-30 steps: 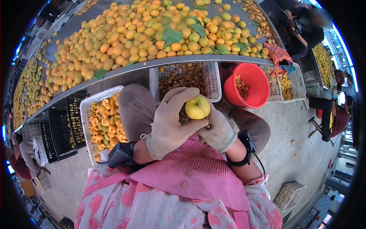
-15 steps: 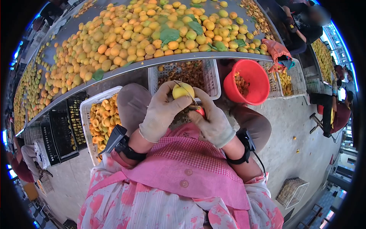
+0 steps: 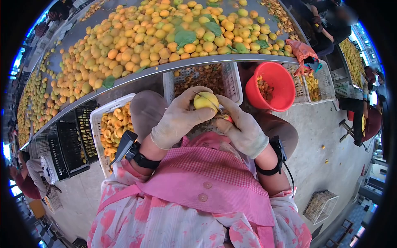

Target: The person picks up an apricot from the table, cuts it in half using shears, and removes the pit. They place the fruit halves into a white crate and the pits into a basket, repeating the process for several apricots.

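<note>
The step in hand looks like cutting round a whole apricot (image 3: pixel 203 102). The gloved left hand (image 3: pixel 178 120) is closed around the fruit, thumb and fingers cupping its sides; the gloved right hand (image 3: pixel 246 134) is curled around the red handle of a knife (image 3: pixel 228 118), whose thin blade lies across the fruit. How deep it bites, I can't tell. Carrying the cut on calls for a firm left-hand grip, a slow turn of the fruit against the edge, and fingertips kept off the blade's line.

The apricot is held up between the hands, in front of the tabletop (image 3: pixel 186 63). It is rounded, yellow with a greenish cast, paler than many of the orange ones heaped there, and appears firm.
</note>
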